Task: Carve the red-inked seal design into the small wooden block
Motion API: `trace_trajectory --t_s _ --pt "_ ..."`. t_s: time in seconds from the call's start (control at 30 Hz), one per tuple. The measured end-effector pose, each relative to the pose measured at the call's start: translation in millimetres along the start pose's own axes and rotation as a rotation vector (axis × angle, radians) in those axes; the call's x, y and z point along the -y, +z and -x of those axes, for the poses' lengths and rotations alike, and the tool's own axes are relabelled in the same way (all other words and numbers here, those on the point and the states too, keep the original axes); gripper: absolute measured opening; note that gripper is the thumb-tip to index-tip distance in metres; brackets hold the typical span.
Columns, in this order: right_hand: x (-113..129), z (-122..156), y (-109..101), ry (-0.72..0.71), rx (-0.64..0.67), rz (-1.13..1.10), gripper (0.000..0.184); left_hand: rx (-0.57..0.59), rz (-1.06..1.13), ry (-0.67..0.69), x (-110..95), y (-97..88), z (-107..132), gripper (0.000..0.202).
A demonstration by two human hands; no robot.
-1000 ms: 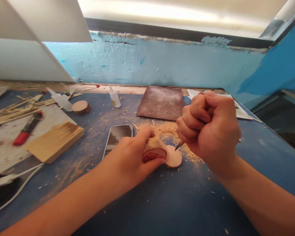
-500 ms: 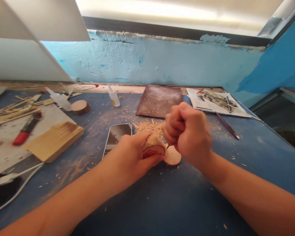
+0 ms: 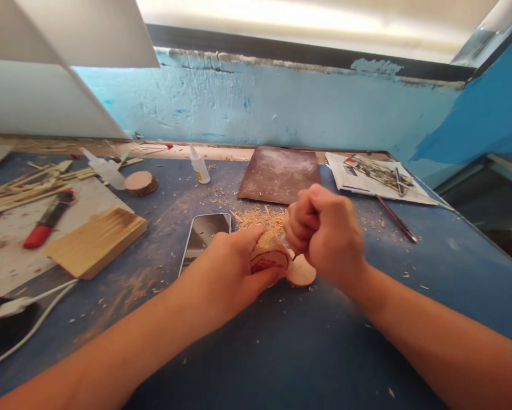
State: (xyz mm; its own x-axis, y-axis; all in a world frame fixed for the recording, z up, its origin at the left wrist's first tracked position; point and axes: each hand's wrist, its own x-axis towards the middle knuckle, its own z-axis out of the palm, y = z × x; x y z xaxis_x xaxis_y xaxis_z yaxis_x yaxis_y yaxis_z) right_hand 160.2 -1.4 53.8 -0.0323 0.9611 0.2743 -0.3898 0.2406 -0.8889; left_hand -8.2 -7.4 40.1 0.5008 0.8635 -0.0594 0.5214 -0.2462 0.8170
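My left hand [image 3: 234,259] is closed round a rounded piece of wood [image 3: 269,257] with a red outline drawn on its face. Just to its right, my right hand [image 3: 326,230] makes a fist round a thin dark-tipped tool [image 3: 294,257]. Only a short end of that tool shows below the fingers, close to the edge of the held wood; its handle is hidden in the fist. Beneath the two hands a pale wood slice [image 3: 302,272] lies on the blue table [image 3: 256,353]. Wood shavings [image 3: 262,217] are heaped just beyond the hands.
A phone [image 3: 200,233] lies left of my left hand. Further left are a wooden block [image 3: 95,242], a red-and-black cutter [image 3: 50,219] and wood sticks. Sandpaper [image 3: 281,173], a glue bottle [image 3: 199,165] and a wood slice [image 3: 140,182] sit behind. A pencil [image 3: 396,219] lies right.
My right fist has shifted slightly down, and the tool's dark tip still sits by the wood's right edge. My left hand keeps its hold; the whole view has moved a little.
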Motion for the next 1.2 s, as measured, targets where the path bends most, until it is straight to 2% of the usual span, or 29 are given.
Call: trace_trajectory --t_s 0.07,0.27,0.37,0.5,0.63,0.77,0.93,1.2 --pt "-1.6 -0.6 -0.7 -0.013 0.007 -0.049 0.047 0.046 -0.040 -0.011 0.4 -0.6 -0.1 0.013" --pt "-0.2 -1.6 -0.1 -0.001 -0.011 -0.031 0.047 0.077 -0.046 -0.019 0.6 -1.5 -1.5 0.013" --pt "1.7 -1.2 0.0 -0.012 -0.026 -0.086 0.044 0.062 -0.057 -0.031 0.2 -1.4 -1.4 0.015" --pt "-0.5 -1.5 -2.3 0.042 -0.021 -0.055 0.046 0.082 -0.012 -0.019 -0.6 -1.8 -1.4 0.012" --pt "-1.0 -3.0 -4.0 0.015 -0.038 -0.110 0.046 0.072 -0.015 -0.051 -0.6 -2.5 -2.1 0.015" --pt "-2.6 -4.3 -4.6 0.056 -0.034 -0.054 0.048 0.073 -0.007 -0.024 0.8 -2.2 -3.0 0.013" --pt "-2.9 -5.1 -4.3 0.007 -0.061 -0.071 0.046 0.056 -0.025 -0.052 1.9 -1.6 -3.2 0.016" --pt "-5.7 -3.2 -5.3 0.068 0.008 -0.082 0.048 0.064 0.004 -0.047 1.0 -3.1 -3.9 0.015"
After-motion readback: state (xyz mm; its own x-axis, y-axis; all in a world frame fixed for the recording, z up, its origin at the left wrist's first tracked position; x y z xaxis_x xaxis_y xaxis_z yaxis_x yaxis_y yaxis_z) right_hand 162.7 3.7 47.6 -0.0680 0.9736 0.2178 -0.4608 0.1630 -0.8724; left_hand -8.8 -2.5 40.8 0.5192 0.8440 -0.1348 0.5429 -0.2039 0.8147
